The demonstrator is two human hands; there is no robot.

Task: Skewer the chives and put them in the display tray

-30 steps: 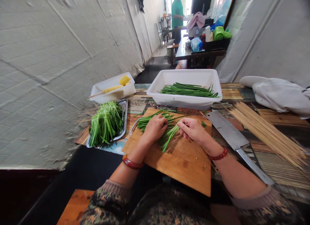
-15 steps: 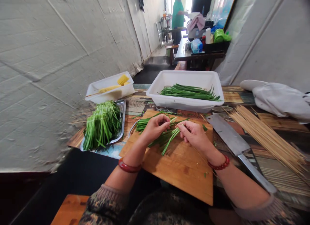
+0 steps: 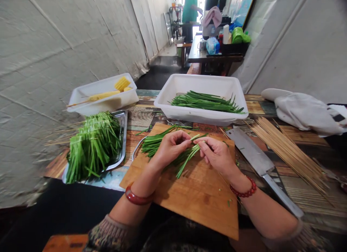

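Over the wooden cutting board (image 3: 195,205), my left hand (image 3: 173,147) pinches the pale ends of garlic chives between thumb and fingertips. My right hand (image 3: 215,152) meets it, closed on the same chives (image 3: 187,159), whose stalks hang down between the hands. A thin stick shows below my right wrist; whether that hand grips it cannot be seen. More loose chives (image 3: 151,143) lie at the board's upper left, partly behind my left hand. Left of the board, a metal tray (image 3: 123,136) bears chives threaded in rows on skewers (image 3: 94,143).
A white bin (image 3: 200,116) of chives stands behind the board, and another bin (image 3: 108,103) with skewered corn is at left. Right of the board lie a cleaver (image 3: 253,150) and many bamboo skewers (image 3: 290,150). A person in green (image 3: 189,8) stands far back.
The view has shifted slightly, so the tray and corn bin appear lower and further left. My hands stay together over the board, and the fingertips have drawn a little closer.
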